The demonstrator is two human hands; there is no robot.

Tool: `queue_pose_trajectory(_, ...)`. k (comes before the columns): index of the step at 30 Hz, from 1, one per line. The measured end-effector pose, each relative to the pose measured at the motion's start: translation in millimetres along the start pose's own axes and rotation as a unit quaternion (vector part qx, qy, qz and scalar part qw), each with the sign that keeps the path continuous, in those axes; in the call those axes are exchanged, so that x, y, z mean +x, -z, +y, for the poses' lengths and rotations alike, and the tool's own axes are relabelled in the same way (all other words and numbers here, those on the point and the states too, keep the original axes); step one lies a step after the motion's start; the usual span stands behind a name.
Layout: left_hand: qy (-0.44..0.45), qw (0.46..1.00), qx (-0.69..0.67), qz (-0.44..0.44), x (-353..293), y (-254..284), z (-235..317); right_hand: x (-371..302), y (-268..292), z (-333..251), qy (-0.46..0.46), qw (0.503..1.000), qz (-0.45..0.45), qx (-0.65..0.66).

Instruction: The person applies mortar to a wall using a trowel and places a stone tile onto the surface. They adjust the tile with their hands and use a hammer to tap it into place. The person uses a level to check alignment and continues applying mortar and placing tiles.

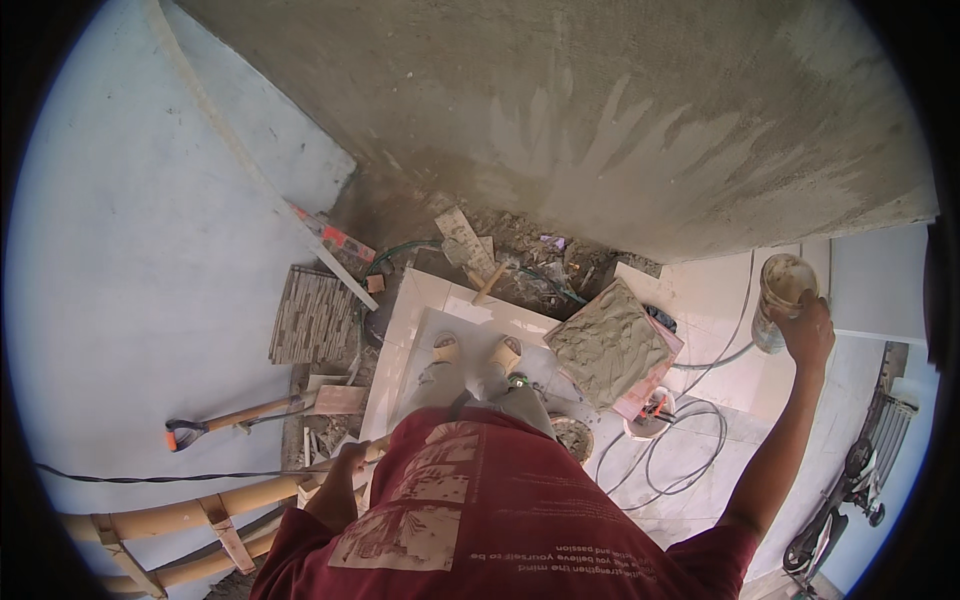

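With my arm stretched out to the right, my right hand [803, 328] is closed on the rim of a mortar-smeared, cloudy plastic bucket [768, 335]. Low on the left, my left hand [346, 468] is closed around the rail of a wooden ladder [168, 521], its fingers partly hidden. Between my feet and the bucket, a board carries a spread heap of wet grey mortar [612, 345]. Ahead rises a wall [560, 110] of grey plaster with splashed, darker wet patches.
A shovel [235, 418] leans at the left near stacked stone-patterned tiles [315, 315]. Rubble [520, 240] lies along the wall base. A small white bucket with tools [652, 412] stands beside a coiled hose [690, 490]. A scooter [835, 510] is at far right.
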State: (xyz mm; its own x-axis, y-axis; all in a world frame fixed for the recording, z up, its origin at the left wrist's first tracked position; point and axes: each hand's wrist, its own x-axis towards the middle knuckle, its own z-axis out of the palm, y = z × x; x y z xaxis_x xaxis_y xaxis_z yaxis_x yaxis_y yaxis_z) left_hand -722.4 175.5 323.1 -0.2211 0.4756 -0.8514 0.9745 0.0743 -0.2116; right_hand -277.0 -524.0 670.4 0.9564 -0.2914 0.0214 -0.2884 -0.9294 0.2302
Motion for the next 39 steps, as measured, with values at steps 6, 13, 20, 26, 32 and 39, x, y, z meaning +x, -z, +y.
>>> queue_pose_trajectory(6,0.014,0.985,0.086,-0.146,-8,21,-55,-27,-46,-109,0.192,0.937,-0.263,-0.129)
queue_pose_trajectory(13,-0.312,0.941,0.032,-0.131,-38,117,243,27,58,-182,0.187,0.976,0.089,0.072)
queue_pose_trajectory(20,-0.526,0.836,0.113,-0.111,-120,122,441,-143,-38,-41,-0.074,0.981,0.114,0.142)
queue_pose_trajectory(26,-0.398,0.854,0.304,-0.138,-62,61,440,-524,-151,-102,-0.532,0.797,-0.052,0.28)
queue_pose_trajectory(32,-0.295,0.788,0.528,-0.115,-45,-3,399,-773,-142,-314,-0.779,0.577,-0.156,0.188)
queue_pose_trajectory(39,-0.374,0.752,0.525,-0.136,-126,-119,435,-797,-168,-356,-0.883,0.369,-0.116,0.267)
